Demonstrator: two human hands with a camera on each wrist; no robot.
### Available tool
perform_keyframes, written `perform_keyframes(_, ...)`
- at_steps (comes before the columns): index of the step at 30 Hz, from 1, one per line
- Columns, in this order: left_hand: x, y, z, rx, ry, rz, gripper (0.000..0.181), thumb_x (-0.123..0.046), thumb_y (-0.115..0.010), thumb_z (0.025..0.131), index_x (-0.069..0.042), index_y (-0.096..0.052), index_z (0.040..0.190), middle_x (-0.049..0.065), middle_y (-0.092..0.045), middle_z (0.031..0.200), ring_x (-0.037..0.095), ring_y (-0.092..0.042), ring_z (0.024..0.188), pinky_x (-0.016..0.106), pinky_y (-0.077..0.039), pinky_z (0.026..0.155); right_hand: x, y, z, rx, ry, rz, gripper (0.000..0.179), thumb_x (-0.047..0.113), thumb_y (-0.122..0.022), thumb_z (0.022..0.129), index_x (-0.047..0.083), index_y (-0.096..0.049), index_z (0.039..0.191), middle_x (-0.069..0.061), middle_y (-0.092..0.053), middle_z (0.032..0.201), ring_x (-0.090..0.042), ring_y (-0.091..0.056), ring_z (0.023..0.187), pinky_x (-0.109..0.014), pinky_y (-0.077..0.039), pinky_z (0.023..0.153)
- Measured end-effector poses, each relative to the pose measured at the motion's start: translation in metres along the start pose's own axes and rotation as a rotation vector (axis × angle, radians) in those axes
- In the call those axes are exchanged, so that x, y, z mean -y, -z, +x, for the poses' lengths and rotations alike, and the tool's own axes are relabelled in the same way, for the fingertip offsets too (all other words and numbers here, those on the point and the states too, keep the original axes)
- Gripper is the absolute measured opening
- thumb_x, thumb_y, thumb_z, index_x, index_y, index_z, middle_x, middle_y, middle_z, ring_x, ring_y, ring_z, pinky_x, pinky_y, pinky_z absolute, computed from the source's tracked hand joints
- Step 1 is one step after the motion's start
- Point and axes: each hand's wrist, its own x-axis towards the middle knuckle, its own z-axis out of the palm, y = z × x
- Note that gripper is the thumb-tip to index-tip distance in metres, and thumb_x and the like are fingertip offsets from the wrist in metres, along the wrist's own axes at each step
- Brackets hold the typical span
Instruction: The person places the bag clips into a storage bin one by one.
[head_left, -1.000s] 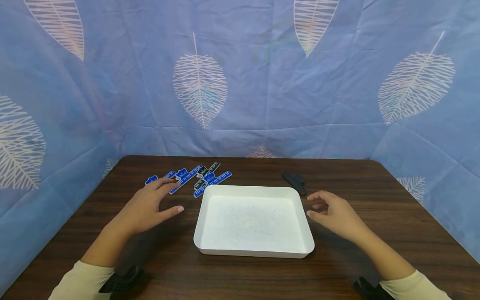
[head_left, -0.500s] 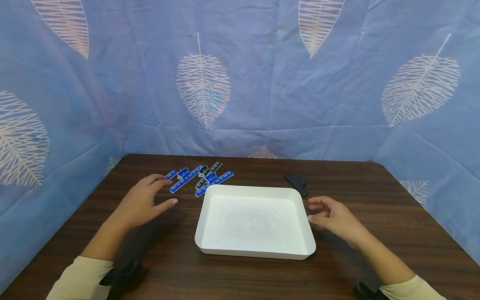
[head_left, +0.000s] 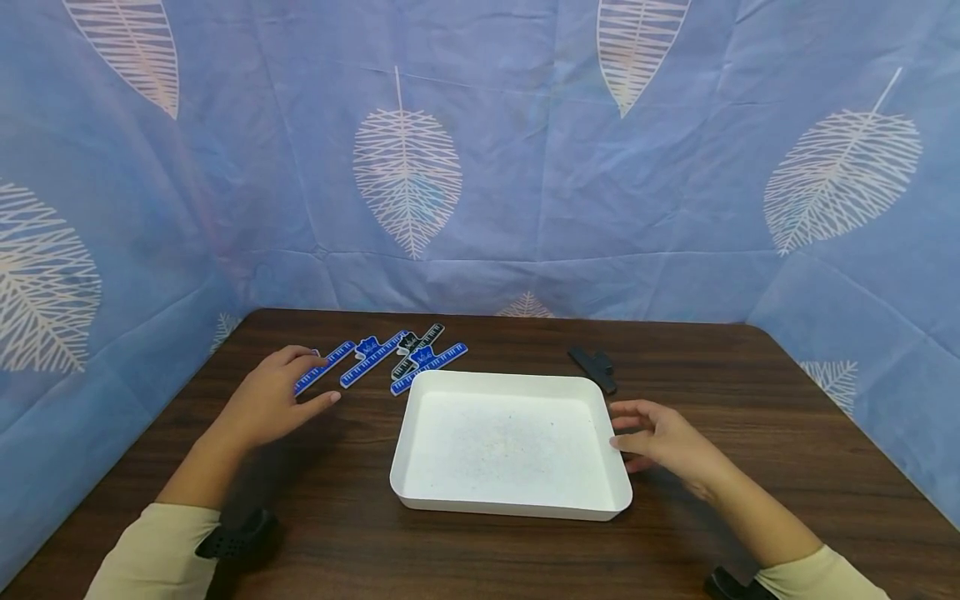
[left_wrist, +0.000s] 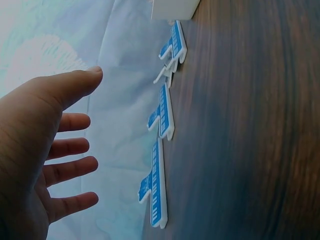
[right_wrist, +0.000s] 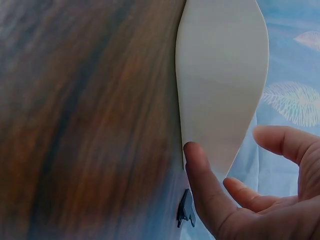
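My left hand [head_left: 262,400] hovers beside the leftmost blue clip [head_left: 324,369], which has a piano-key pattern along its edge. Its fingers are spread and hold nothing, as the left wrist view confirms. Two more blue clips [head_left: 373,359] of that kind lie to the right, along with a black patterned clip [head_left: 431,334] partly under one of them. My right hand [head_left: 675,442] is at the right wall of a white rectangular tray [head_left: 510,442], thumb by the rim and fingers loosely bent. In the right wrist view one fingertip [right_wrist: 195,155] overlaps the tray's outer wall; contact cannot be told.
A plain black clip [head_left: 592,369] lies behind the tray's right corner, just beyond the right hand. Everything sits on a dark wood table [head_left: 337,542]. A blue leaf-print cloth [head_left: 525,183] hangs around its back and sides.
My left hand has drawn back to the left, uncovering more of the leftmost blue clip. The right hand has come slightly down and closer to the tray's right wall.
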Motion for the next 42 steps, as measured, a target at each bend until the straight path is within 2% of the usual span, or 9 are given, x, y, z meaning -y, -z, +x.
perform_keyframes(7,0.008,0.0,-0.001,0.019,0.042,0.012,0.063,-0.041,-0.074,0.084,0.002,-0.058,0.128,0.027,-0.055,0.126,0.044,-0.053,0.112,0.063,-0.044,0.091,-0.002,-0.001,0.003,0.042,0.0,0.05,0.072,0.005,-0.068,0.087,-0.014,-0.028,0.143,-0.036,-0.043,0.132,-0.032,-0.064,0.096,-0.046,-0.057,0.075)
perform_keyframes(18,0.021,-0.001,-0.004,0.007,0.047,-0.001,0.059,-0.038,-0.074,0.085,0.005,-0.06,0.122,0.026,-0.057,0.121,0.041,-0.056,0.105,0.06,-0.046,0.087,-0.002,-0.004,0.003,0.048,-0.025,0.08,0.075,0.004,-0.067,0.086,-0.014,-0.024,0.144,-0.036,-0.042,0.132,-0.031,-0.065,0.096,-0.047,-0.057,0.076)
perform_keyframes(24,0.023,-0.001,-0.006,0.01,0.077,0.001,0.061,-0.038,-0.074,0.085,0.006,-0.059,0.125,0.028,-0.055,0.124,0.045,-0.054,0.109,0.062,-0.044,0.089,-0.003,-0.005,0.004,0.045,-0.041,0.11,0.078,0.0,-0.066,0.084,-0.012,-0.022,0.146,-0.037,-0.041,0.134,-0.032,-0.066,0.095,-0.048,-0.057,0.075)
perform_keyframes(33,0.03,-0.005,-0.006,-0.002,0.123,0.0,0.063,-0.037,-0.076,0.083,0.006,-0.058,0.126,0.029,-0.054,0.124,0.045,-0.052,0.11,0.063,-0.043,0.091,-0.006,-0.003,0.005,0.083,-0.024,0.15,0.081,-0.002,-0.065,0.085,-0.011,-0.016,0.148,-0.04,-0.037,0.137,-0.033,-0.067,0.095,-0.048,-0.057,0.073)
perform_keyframes(42,0.037,-0.008,-0.004,-0.005,0.138,-0.005,0.064,-0.034,-0.077,0.082,0.006,-0.056,0.127,0.029,-0.052,0.125,0.047,-0.05,0.112,0.064,-0.041,0.092,-0.006,-0.003,0.006,0.09,-0.019,0.158,0.081,-0.001,-0.064,0.085,-0.011,-0.015,0.148,-0.039,-0.038,0.136,-0.033,-0.067,0.095,-0.048,-0.057,0.073)
